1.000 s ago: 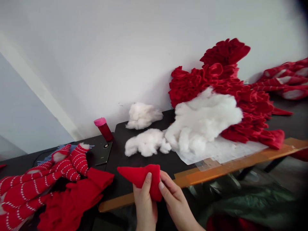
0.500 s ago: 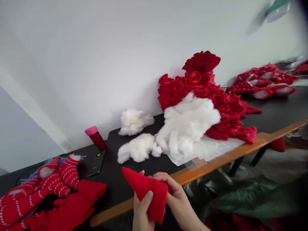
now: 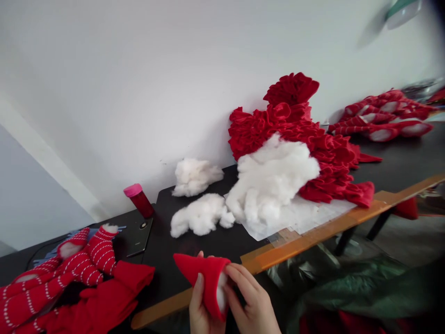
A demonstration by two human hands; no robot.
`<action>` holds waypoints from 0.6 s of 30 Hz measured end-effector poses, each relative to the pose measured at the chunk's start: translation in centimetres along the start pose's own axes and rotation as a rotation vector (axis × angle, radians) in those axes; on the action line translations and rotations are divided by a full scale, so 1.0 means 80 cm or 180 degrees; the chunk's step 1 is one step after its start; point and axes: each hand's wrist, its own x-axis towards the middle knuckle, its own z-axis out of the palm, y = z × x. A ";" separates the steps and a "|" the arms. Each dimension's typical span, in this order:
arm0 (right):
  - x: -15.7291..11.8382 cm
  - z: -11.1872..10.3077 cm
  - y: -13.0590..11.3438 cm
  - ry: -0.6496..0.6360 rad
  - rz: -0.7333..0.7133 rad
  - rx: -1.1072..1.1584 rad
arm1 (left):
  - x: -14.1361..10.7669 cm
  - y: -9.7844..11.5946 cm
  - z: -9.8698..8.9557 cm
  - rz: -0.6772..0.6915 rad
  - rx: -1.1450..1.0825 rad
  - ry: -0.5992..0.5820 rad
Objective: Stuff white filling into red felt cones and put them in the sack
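A red felt cone (image 3: 205, 277) is held low in the centre, its tip pointing up and left. White stuffing (image 3: 221, 291) shows in its open end, which faces right. My left hand (image 3: 201, 306) grips the cone from below, thumb on the near side and fingertips behind the upper edge. At the open end, my right hand (image 3: 248, 297) pinches the rim with bent fingers, close against the stuffing. Beyond the hands lie a small tuft of white fluff (image 3: 201, 215) and a large white fluff pile (image 3: 274, 178) on the black table (image 3: 162, 250).
Red felt pieces (image 3: 292, 120) are heaped behind the fluff. Striped red stuffed pieces (image 3: 74, 264) and plain red cloth (image 3: 111, 297) lie at left. A pink-lidded jar (image 3: 139, 200) and a dark phone (image 3: 141, 237) stand near the wall. Green plastic (image 3: 368, 287) is below the table's orange-taped edge.
The cone has turned so that its open end and the stuffing inside now show. My right hand has shifted down to that rim. My left hand still holds the cone.
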 end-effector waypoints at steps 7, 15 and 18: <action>0.008 0.006 0.001 0.0139 -0.0038 0.0000 | -0.011 -0.007 0.000 0.0102 0.0095 -0.0098; 0.026 -0.008 0.009 -0.0178 0.0433 0.0645 | 0.000 -0.011 0.002 0.0297 0.0845 0.0225; 0.025 -0.009 0.019 0.0197 0.0153 0.0076 | -0.003 -0.009 0.008 0.1225 0.1605 0.0457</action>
